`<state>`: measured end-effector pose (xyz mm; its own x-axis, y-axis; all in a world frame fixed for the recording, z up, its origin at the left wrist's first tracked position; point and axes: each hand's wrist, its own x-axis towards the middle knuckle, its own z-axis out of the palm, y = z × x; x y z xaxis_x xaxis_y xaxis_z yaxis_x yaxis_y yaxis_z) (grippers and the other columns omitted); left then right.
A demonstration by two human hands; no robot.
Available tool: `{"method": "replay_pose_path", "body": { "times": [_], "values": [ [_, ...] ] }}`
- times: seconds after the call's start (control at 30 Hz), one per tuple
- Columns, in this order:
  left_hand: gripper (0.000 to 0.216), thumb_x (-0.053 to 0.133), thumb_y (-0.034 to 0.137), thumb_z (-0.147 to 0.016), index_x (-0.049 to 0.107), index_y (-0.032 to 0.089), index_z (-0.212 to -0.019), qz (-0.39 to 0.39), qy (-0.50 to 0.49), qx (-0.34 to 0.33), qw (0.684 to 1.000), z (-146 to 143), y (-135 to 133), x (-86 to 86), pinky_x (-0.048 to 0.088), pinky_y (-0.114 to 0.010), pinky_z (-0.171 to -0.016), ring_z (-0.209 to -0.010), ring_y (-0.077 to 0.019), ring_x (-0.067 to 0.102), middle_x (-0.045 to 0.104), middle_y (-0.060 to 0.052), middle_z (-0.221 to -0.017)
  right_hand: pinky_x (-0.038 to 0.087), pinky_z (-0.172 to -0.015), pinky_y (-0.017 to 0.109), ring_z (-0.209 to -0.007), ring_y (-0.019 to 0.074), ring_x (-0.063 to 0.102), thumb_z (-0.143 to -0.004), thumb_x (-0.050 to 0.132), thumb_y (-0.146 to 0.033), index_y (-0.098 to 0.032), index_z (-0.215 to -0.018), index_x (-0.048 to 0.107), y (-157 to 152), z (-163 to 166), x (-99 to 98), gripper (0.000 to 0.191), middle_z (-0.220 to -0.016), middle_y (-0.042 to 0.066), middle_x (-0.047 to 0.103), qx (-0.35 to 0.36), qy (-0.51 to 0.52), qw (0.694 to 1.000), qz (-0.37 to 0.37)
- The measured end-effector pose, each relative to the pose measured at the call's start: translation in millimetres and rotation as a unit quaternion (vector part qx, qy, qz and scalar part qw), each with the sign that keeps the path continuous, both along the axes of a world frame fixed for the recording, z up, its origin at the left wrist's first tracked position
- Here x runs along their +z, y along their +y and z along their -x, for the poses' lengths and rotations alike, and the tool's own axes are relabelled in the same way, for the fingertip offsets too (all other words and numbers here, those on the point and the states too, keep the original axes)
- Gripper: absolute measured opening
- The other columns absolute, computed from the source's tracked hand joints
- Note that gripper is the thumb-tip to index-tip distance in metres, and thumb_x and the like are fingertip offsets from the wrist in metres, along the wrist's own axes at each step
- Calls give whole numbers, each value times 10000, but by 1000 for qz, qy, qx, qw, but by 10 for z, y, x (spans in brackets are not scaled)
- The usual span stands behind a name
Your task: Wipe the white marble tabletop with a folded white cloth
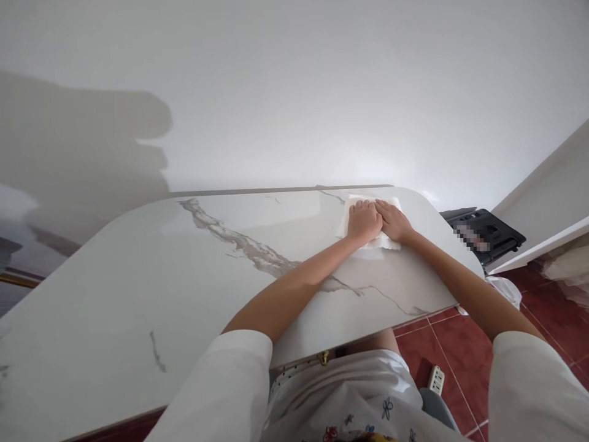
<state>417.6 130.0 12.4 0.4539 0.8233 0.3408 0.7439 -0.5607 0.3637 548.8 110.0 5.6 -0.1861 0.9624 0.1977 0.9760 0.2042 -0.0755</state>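
Observation:
A white cloth [356, 203] lies on the far right part of a white marble table [138, 288] with grey veins. Both my hands press down on it side by side. My left hand [364, 221] lies on the cloth with its fingers curled slightly over it. My right hand [392, 220] rests flat beside it, fingers together and pointing toward the far edge. Both arms stretch out from white short sleeves.
A white wall rises just behind the table. A black device [483, 234] sits to the right past the table's corner, next to a white shelf edge [538, 245]. Red floor tiles [460, 350] lie at lower right, with a small white power strip [435, 379] on them.

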Motion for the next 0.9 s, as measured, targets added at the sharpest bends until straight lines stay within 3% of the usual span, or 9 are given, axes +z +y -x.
{"method": "replay_pose_path", "body": {
  "times": [0.23,0.47,0.7,0.9],
  "values": [
    [314,332,183,-945,589,159,-1125,-7,14,18,1000,42,516,-13,361,-402,-1027,-1203,-259,489,628,-108,-1195,305,-1169,446,-1441,252,334,-975,272,-278,-109,-1479,388,596,8,-40,544,-1547,112,394,32,24,999,-14],
    [335,312,204,-970,604,158,-1128,-8,-5,75,997,-46,785,-30,352,-397,-1047,-1204,-256,501,633,-102,-1216,314,-1175,466,-1417,249,380,-984,243,-297,-148,-1466,425,1031,-80,-97,536,-1510,96,455,76,54,995,-33],
    [365,315,176,-953,618,152,-1156,-15,-11,77,997,-225,914,-34,365,-381,-1052,-1203,-240,521,650,-100,-1213,328,-1170,486,-1400,261,410,-993,224,-325,-136,-1447,452,1192,-299,-146,543,-1487,120,480,88,73,993,-43],
    [435,367,194,-922,582,168,-1299,-7,-2,77,997,-335,881,-44,276,-431,-1138,-1361,-278,386,546,-96,-1403,296,-1178,499,-1425,293,361,-992,212,-313,-23,-1457,407,1174,-485,-220,582,-1520,189,411,63,66,995,-38]
  ]
}}
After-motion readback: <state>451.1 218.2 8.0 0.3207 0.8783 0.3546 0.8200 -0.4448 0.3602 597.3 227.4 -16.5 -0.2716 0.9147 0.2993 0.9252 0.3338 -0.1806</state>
